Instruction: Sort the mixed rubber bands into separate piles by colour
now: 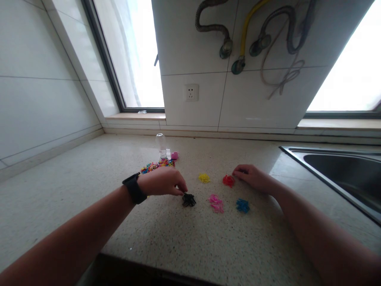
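Note:
My left hand (166, 182), with a black band on its wrist, pinches at the top edge of a small pile of black rubber bands (189, 200). My right hand (250, 175) rests low with its fingers curled together beside a pile of red rubber bands (228, 181); what its fingertips hold, if anything, is too small to make out. Between and below the hands lie separate piles of yellow rubber bands (204, 178), pink rubber bands (216, 203) and blue rubber bands (243, 205). Behind my left hand spreads a mixed multicoloured heap of bands (162, 163), partly hidden by it.
A clear plastic bottle (160, 143) stands behind the mixed heap, with a pink cap-like piece (174, 155) beside it. To the right a steel sink (300, 159) is set into the speckled countertop (166, 238). Pipes and a socket (192, 92) are on the tiled wall.

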`<state>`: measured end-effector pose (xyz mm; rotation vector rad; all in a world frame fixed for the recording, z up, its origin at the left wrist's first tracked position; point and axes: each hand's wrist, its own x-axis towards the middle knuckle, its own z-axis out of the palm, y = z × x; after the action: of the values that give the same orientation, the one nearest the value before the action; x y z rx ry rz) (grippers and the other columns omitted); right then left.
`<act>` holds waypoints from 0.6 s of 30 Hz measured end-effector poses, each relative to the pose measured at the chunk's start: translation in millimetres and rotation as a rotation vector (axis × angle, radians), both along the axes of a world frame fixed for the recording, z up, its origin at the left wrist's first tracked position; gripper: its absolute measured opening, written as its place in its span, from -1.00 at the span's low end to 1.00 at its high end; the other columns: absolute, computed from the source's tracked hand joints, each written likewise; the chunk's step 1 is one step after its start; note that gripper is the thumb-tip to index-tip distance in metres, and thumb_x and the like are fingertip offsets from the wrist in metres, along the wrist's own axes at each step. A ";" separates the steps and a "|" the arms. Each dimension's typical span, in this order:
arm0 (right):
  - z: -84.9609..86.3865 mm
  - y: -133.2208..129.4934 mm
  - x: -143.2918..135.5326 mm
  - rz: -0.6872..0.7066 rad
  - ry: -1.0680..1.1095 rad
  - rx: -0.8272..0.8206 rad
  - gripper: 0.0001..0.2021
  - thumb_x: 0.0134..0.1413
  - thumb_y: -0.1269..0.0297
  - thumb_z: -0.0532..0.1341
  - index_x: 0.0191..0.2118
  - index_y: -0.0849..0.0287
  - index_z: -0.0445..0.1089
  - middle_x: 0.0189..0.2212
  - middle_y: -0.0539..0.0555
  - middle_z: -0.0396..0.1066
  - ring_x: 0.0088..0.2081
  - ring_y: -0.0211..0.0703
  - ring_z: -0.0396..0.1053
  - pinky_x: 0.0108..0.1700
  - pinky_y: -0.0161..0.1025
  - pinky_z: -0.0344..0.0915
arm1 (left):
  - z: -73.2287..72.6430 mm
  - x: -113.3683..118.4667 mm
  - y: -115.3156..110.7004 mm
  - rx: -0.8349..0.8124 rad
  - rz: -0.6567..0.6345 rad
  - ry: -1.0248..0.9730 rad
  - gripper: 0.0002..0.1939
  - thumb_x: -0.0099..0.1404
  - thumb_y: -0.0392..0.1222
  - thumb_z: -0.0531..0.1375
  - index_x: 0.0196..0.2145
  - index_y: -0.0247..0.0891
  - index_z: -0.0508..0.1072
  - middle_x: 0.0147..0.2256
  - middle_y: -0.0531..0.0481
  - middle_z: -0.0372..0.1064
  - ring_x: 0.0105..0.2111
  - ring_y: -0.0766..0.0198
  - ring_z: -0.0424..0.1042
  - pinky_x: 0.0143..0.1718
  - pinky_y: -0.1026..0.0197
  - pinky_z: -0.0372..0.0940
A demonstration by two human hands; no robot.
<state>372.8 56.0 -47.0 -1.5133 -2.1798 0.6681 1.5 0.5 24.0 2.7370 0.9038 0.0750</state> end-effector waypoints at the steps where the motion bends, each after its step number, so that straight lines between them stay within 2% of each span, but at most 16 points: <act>1: 0.8 -0.7 -0.6 0.001 0.002 -0.001 -0.69 0.17 0.07 0.12 -0.27 0.19 0.49 -0.42 0.09 0.47 -0.35 -0.12 0.35 -0.27 -0.21 0.24 | 1.2 -0.2 -1.4 0.019 0.000 0.008 -0.83 0.25 -0.20 0.25 -0.22 -0.11 0.63 -0.42 0.08 0.55 -0.49 0.41 0.41 -0.41 0.34 0.18; 6: 4.9 -4.5 -3.1 0.007 0.008 0.004 -0.68 0.16 0.05 0.12 -0.27 0.19 0.49 -0.41 0.08 0.47 -0.35 -0.12 0.35 -0.26 -0.19 0.24 | 10.9 4.1 -14.4 0.127 -0.006 0.020 -0.85 0.26 -0.22 0.23 -0.28 -0.15 0.62 -0.41 0.05 0.55 -0.41 0.34 0.46 -0.35 0.31 0.20; 9: 6.0 -5.3 -3.4 -0.002 0.011 0.001 -0.67 0.16 0.04 0.12 -0.28 0.18 0.50 -0.43 0.08 0.47 -0.36 -0.11 0.35 -0.27 -0.19 0.25 | 18.2 18.4 -33.0 0.183 -0.016 -0.004 -0.81 0.31 -0.24 0.16 -0.28 -0.21 0.60 -0.39 -0.01 0.55 -0.36 0.28 0.48 -0.30 0.26 0.23; 11: 6.4 -5.5 -3.4 -0.006 0.015 0.006 -0.68 0.15 0.04 0.13 -0.28 0.18 0.50 -0.43 0.09 0.48 -0.36 -0.11 0.36 -0.27 -0.19 0.25 | 18.5 32.5 -50.3 0.140 -0.069 -0.067 -0.81 0.31 -0.24 0.16 -0.25 -0.20 0.59 -0.43 0.02 0.53 -0.42 0.31 0.47 -0.34 0.27 0.24; 14: 6.7 -5.6 -3.6 -0.001 0.009 0.014 -0.68 0.15 0.05 0.14 -0.28 0.18 0.51 -0.42 0.09 0.48 -0.35 -0.11 0.37 -0.26 -0.20 0.26 | 4.5 54.3 -77.8 -0.050 -0.237 -0.223 -0.82 0.28 -0.22 0.21 -0.19 -0.16 0.59 -0.47 0.12 0.51 -0.46 0.41 0.46 -0.38 0.36 0.25; 18: 6.3 -5.0 -3.8 -0.004 -0.009 0.011 -0.68 0.17 0.06 0.12 -0.27 0.19 0.50 -0.41 0.08 0.47 -0.35 -0.12 0.37 -0.26 -0.20 0.25 | -36.9 75.9 -102.0 -0.194 -0.377 -0.383 -0.81 0.31 -0.15 0.21 -0.15 -0.16 0.56 -0.51 0.15 0.47 -0.49 0.47 0.43 -0.48 0.41 0.20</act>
<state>369.0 50.9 -40.7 -1.5180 -2.1824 0.6488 77.3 -101.5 -12.9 2.5343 0.2721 0.3997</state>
